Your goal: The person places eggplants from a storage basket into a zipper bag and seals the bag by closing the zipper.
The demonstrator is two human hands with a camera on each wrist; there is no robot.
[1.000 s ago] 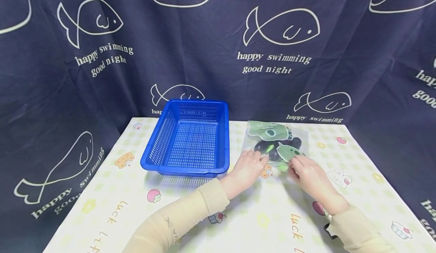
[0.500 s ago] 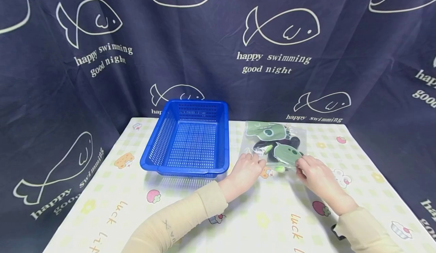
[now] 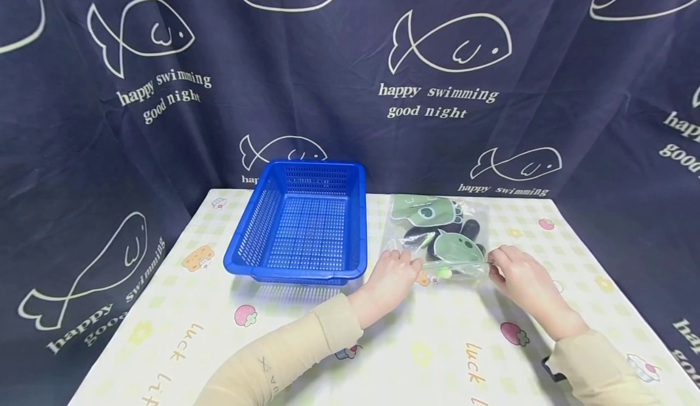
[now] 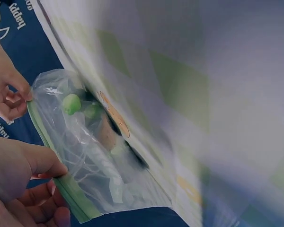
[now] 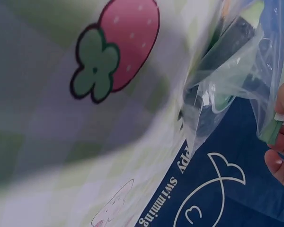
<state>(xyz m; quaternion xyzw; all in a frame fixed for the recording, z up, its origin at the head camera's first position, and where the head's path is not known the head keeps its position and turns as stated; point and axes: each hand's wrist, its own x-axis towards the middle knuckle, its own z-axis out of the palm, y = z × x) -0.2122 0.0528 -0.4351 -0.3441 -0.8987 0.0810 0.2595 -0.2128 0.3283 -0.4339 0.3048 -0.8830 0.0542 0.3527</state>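
Observation:
A clear zip bag (image 3: 394, 230) with green cartoon prints lies on the right half of the table, dark rounded things (image 3: 469, 228) and bits of bright green inside it. Along its near edge runs a green zip strip (image 4: 78, 196). My left hand (image 3: 391, 281) pinches that strip near its left end, thumb on top. At the strip's right end my right hand (image 3: 522, 284) pinches a small whitish slider (image 5: 280, 117) between thumb and fingers. In the left wrist view, light green round ends (image 4: 71, 104) show through the plastic.
A blue perforated basket (image 3: 295, 275) stands left of the bag, near my left forearm. The table (image 3: 415, 321) has a checked cover with printed fruit and cakes. Dark blue curtains (image 3: 350, 90) with fish drawings hang behind and at both sides.
My right hand has moved right along the bag's zip strip to its right end. My left hand keeps its grip and has shifted slightly left with the bag.

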